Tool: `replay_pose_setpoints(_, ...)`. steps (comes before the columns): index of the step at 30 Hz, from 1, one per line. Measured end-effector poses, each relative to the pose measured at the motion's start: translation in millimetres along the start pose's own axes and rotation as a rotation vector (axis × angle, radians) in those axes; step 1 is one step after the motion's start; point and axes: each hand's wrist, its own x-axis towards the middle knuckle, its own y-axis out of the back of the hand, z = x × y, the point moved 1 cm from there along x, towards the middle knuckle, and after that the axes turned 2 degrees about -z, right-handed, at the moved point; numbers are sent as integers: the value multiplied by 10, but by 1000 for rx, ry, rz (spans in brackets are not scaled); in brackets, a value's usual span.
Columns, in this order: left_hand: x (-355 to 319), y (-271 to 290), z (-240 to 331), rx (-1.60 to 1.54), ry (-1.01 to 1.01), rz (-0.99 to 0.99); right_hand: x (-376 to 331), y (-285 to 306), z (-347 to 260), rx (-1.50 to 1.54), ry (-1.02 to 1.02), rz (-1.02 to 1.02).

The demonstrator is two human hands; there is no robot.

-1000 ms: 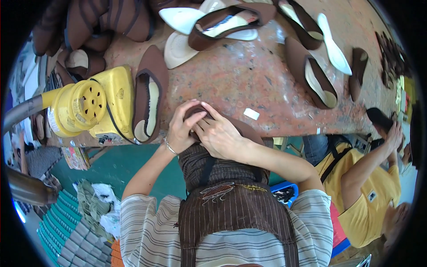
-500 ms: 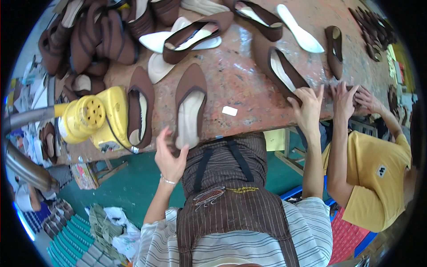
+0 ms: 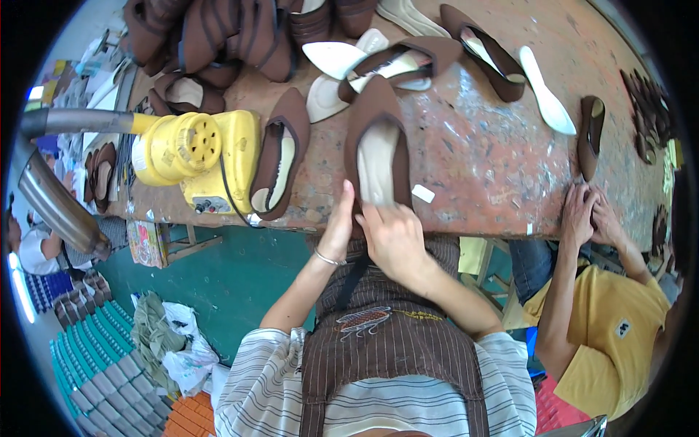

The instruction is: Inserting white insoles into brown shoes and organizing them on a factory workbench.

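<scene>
A brown pointed flat shoe (image 3: 354, 135) is at the table's near edge, toe pointing away from me. Inside it lies a beige insole (image 3: 376, 160). Along the shoe's left side, near the heel, my left hand (image 3: 338, 227) is closed with its thumb up against the upper. My right hand (image 3: 397, 240) has its fingers curled into the heel opening, on the insole's near end; its fingertips are partly hidden and slightly blurred. To the left lies another brown flat shoe (image 3: 295, 116), beside a yellow machine (image 3: 229, 156).
Brown shoes (image 3: 211, 33) are heaped at the back left. White insoles (image 3: 542, 91) and more brown flats (image 3: 491, 54) lie farther back. A small white label (image 3: 422, 193) sits right of my shoe. At the right, another person's hands (image 3: 586, 215) are at the table edge.
My right hand has come left from another shoe to the heel of the shoe before me; that other shoe has left its spot. My left hand has closed against the shoe. The view has shifted.
</scene>
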Motion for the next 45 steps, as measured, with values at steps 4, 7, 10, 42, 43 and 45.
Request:
replay_pose_setpoints(4, -178, -94, 101, 122, -237, -75, -160, 103, -50, 15, 29, -106)
replay_pose_setpoints(7, -100, -57, 35, 94, -263, -94, -116, 231, 43, 15, 250, -87)
replay_pose_setpoints(10, 15, 23, -141, 23, -173, -20, -86, 405, -10, 142, 303, -146)
replay_pose_setpoints(42, 1277, 1586, 4752, 1339, -911, 1563, 1522, 217, 1157, 198, -34, 273)
replay_pose_setpoints(43, 1261, 1594, 4753, 1339, -908, 1570, 1433, 210, 1126, 122, 26, 382)
replay_pose_setpoints(45, 1212, 1567, 4683, 1405, -1000, 1610, 1146, 401, 897, 77, 26, 308)
